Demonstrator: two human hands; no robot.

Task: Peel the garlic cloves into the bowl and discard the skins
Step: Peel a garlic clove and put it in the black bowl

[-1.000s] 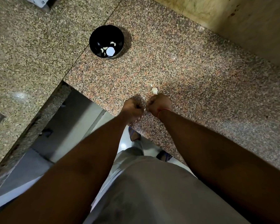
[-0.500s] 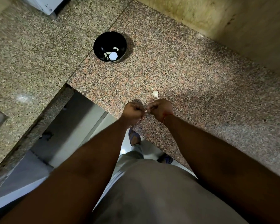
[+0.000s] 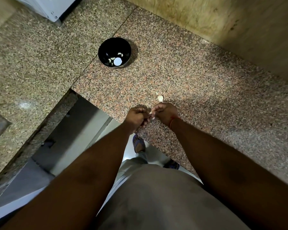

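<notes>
Left hand (image 3: 137,117): curled, garlic clove (image 3: 151,113) being pinched.
Right hand (image 3: 165,112): curled, same clove being gripped.
Hidden: clove mostly being covered by fingers.

The counter (image 3: 198,83) is polished speckled granite, pinkish-brown in the middle of the frame and greyer at the left, with a dull sheen. The bowl (image 3: 105,52) is glossy black inside with a shiny metal-looking rim. The garlic clove (image 3: 160,98) on the stone looks pale and papery. The wall (image 3: 223,22) at the upper right is matt, stained yellowish stone or tile. The cloth (image 3: 165,196) at the bottom is matt grey-brown fabric.
</notes>
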